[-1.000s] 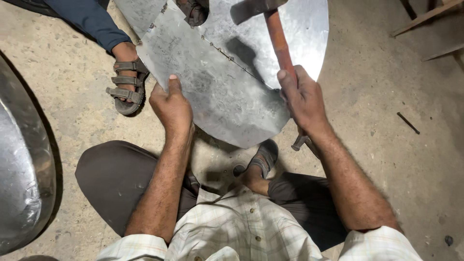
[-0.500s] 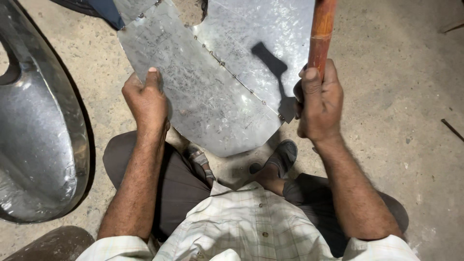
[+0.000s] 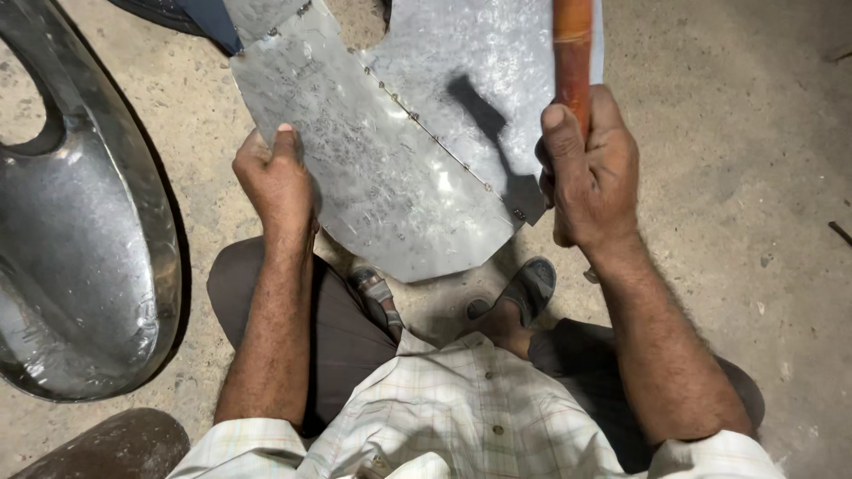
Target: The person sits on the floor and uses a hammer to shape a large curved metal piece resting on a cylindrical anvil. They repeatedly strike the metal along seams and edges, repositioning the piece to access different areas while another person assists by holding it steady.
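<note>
A rough, dusty concrete floor (image 3: 728, 133) fills the view, and the person sits on it with knees spread and sandalled feet drawn in.

The right hand (image 3: 590, 173) is clenched around a reddish-orange wooden handle (image 3: 572, 44), thumb laid up along it. The handle's long axis runs nearly straight away from the person and leaves the top edge of the view, so its head is out of sight; its dark shadow (image 3: 484, 115) falls on the metal just to the left of the hand. The left hand (image 3: 280, 177) grips the near left edge of the galvanized sheet-metal piece (image 3: 390, 177), fingers curled under and thumb pressed on top.

The sheet lies between the 2 hands and ahead of them, its rounded lower edge pointing back toward the person's feet. It looks like 2 panels joined along a riveted seam (image 3: 435, 137) that runs diagonally from upper left to lower right and ends close beside the right hand. That hand is the nearer of the 2 to the seam; the left one is well apart from it, on the outer panel.

Further out, a large curved piece of shiny metal (image 3: 80, 266) lies on the floor at the far left. A dark blue sleeve or trouser leg (image 3: 209, 19) of another person shows at the top edge, touching the sheet.
</note>
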